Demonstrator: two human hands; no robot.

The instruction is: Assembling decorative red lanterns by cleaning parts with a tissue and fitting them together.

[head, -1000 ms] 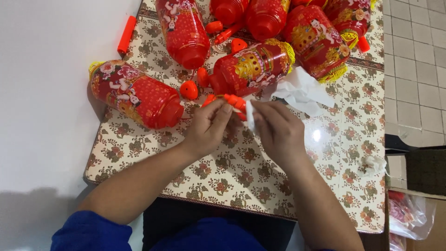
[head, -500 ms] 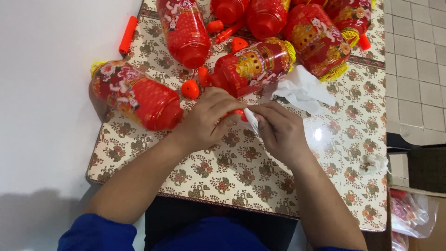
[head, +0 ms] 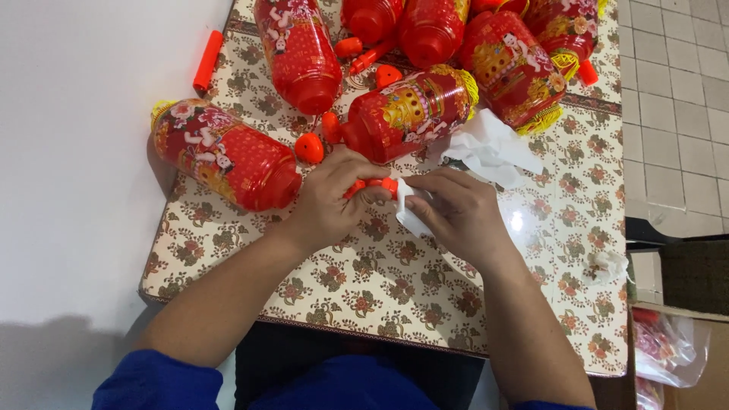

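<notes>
My left hand (head: 332, 199) grips a small orange plastic piece (head: 377, 184) above the patterned table (head: 395, 296). My right hand (head: 454, 213) pinches a small white paper scrap (head: 408, 206) against the end of that orange piece. Both hands meet just in front of a red lantern (head: 414, 111) that lies on its side with a yellow tassel end. Another red lantern (head: 222, 155) lies to the left of my left hand. A loose orange cap (head: 309, 148) sits between the two lanterns.
Several more red lanterns (head: 302, 49) lie at the table's far side, with orange sticks (head: 207, 61) and caps among them. Crumpled white paper (head: 492, 149) lies right of the hands. A white wall is on the left, tiled floor and a box with plastic bags (head: 667, 353) on the right.
My hands have stayed together over the same spot, with the fingers shifting slightly on the orange piece and the white scrap. The view has drifted a little.
</notes>
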